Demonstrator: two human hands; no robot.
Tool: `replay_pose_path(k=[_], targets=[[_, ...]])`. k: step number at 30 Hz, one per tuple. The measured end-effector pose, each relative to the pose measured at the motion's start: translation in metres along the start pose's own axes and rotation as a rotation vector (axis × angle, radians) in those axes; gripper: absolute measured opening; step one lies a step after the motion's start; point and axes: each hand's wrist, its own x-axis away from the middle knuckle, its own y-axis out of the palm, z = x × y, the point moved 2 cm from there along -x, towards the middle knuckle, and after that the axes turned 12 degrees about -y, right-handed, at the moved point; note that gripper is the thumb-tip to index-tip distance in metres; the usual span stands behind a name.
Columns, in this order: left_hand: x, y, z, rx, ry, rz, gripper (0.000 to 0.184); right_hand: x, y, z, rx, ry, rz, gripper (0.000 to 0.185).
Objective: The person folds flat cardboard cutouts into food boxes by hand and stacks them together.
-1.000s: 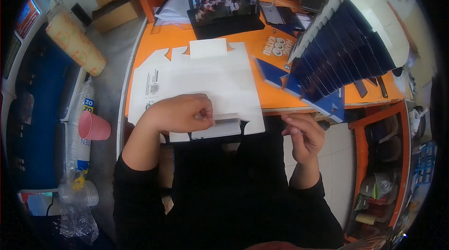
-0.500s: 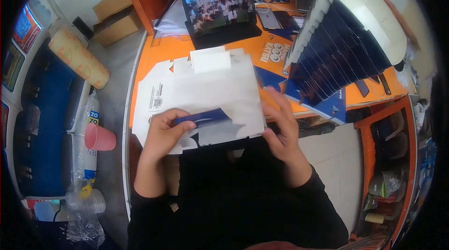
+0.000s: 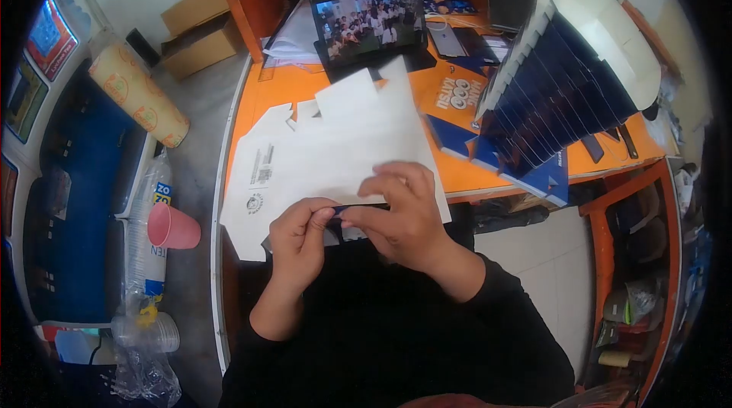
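Note:
A flat white cardboard sheet (image 3: 328, 149) with cut flaps and small black print lies at the front of the orange table. At its near edge my left hand (image 3: 299, 236) pinches a folded flap of the sheet, whose dark blue side shows between the fingers. My right hand (image 3: 400, 213) meets it there, thumb pressed on the same flap near the left fingertips, its other fingers curved above. Both hands hide most of the flap.
A tablet (image 3: 370, 23) stands at the back of the orange table (image 3: 286, 84). Stacked folded blue and white boxes (image 3: 557, 88) rise at the right. A pink cup (image 3: 174, 226) is at the left, near a patterned roll (image 3: 139, 95).
My right hand has moved left from beside the sheet to the flap. My left hand still grips the flap, now nearer the front, and the sheet's far side has lifted and tilted.

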Motion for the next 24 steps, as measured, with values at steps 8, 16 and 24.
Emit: replay_pose_path(k=[8,16,24], targets=[[0.002,-0.037,0.009,0.004,0.795,0.021,0.005,-0.001,-0.013,0.036,-1.203,1.023,0.635,0.076],[0.0,-0.06,0.036,-0.124,0.523,0.325,0.048,0.004,-0.016,-0.001,-0.842,0.067,0.502,0.041],[0.028,-0.034,0.069,0.517,0.047,0.008,0.059,-0.014,-0.017,-0.049,-0.666,-0.467,0.196,0.046]])
